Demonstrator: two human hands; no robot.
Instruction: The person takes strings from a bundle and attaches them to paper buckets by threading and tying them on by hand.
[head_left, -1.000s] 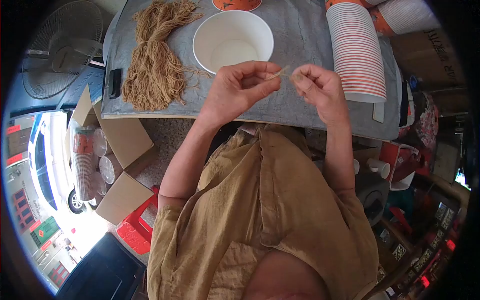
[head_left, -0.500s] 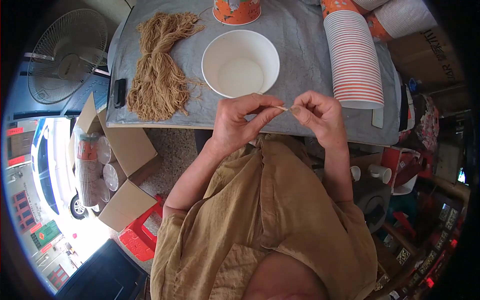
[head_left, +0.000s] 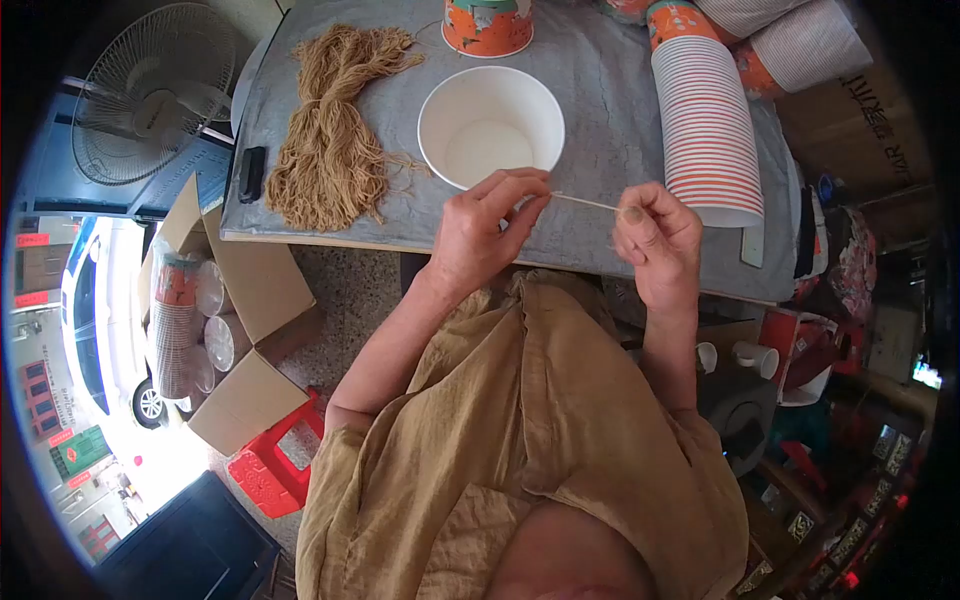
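Note:
A short pale string (head_left: 585,202) runs taut between my two hands, just in front of a white paper tub (head_left: 490,120). My left hand (head_left: 488,222) pinches one end between thumb and fingers, close to the tub's near rim. At the other end, my right hand (head_left: 657,240) is closed on the string with its thumb pressed against the fingers. A hank of tan twine (head_left: 335,130) lies to the left of the tub, and a few loose strands trail from it toward the tub.
Behind the tub stands an orange patterned tub (head_left: 488,28). Stacked paper tubs (head_left: 707,130) lie at the table's right. A black object (head_left: 252,174) rests near the left edge. An open cardboard box (head_left: 255,280), a red stool (head_left: 275,455) and a fan (head_left: 155,95) are at the left.
My hands have moved apart, the right one going rightward, and a longer stretch of string now shows between them. The view has shifted slightly.

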